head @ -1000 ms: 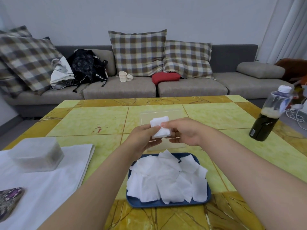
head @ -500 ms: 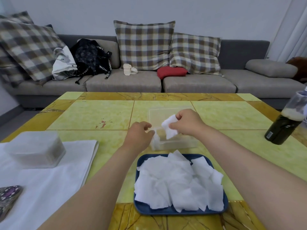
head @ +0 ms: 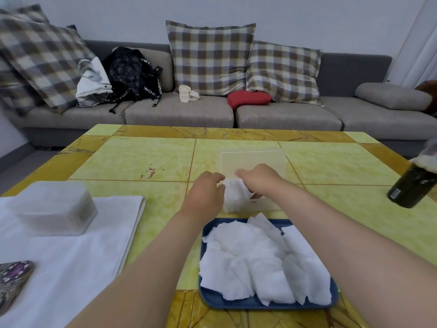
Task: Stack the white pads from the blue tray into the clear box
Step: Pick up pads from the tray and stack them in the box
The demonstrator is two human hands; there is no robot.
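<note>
Crumpled white pad [head: 235, 195], clear rectangular box [head: 253, 157]

Single head-worn wide-angle view, sited above the near edge of the surface [head: 142, 159], faces forward and down toward the sofa [head: 179, 112], close over the tray [head: 260, 305], forearms [head: 146, 268] entering from the bottom.

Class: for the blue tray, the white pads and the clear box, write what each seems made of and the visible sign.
The blue tray: probably plastic, smooth matte, rounded moulded rim. The white pads: soft fibrous sheet, cotton or non-woven; they crumple and overlap limply. The clear box: likely transparent plastic, slightly frosted; the table shows through its walls.
</note>
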